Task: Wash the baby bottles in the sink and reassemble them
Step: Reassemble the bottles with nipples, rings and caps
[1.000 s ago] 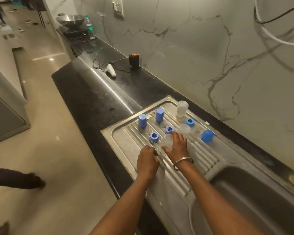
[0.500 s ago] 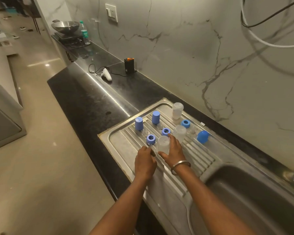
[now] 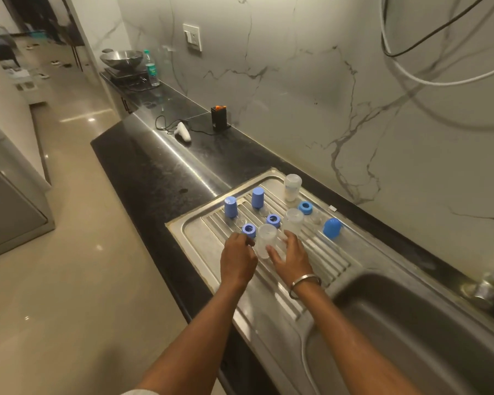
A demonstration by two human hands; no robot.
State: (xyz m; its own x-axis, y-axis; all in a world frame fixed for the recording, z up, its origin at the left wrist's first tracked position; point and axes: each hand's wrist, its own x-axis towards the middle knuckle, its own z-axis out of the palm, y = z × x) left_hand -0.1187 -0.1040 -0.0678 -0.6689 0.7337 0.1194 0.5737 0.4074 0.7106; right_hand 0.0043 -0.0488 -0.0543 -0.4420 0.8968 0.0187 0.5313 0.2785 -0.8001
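Head view, places given from the drainboard (image 3: 200, 238) of the steel sink (image 3: 411, 323).

- Clear bottle (image 3: 266, 240): upright on the ribs at the near middle, long axis vertical, mouth end not discernible.
- Left hand (image 3: 238, 259): just left of that bottle, fingers curled near a blue ring (image 3: 249, 230); whether it grips anything cannot be told.
- Right hand (image 3: 291, 259): fingers spread and fairly straight, touching the bottle's right side; bangle (image 3: 304, 284) on the wrist.
- Second clear bottle (image 3: 293, 220): upright, behind the right hand.
- Third bottle (image 3: 292, 187): upright, far edge.
- Two blue caps (image 3: 231, 206) (image 3: 257, 197): standing on end, far left.
- Two more blue rings (image 3: 273, 220) (image 3: 305, 207): lying flat, openings up.
- Blue dome cap (image 3: 332, 228): right side, dome up.
- Black surface (image 3: 160, 178): beyond the drainboard.
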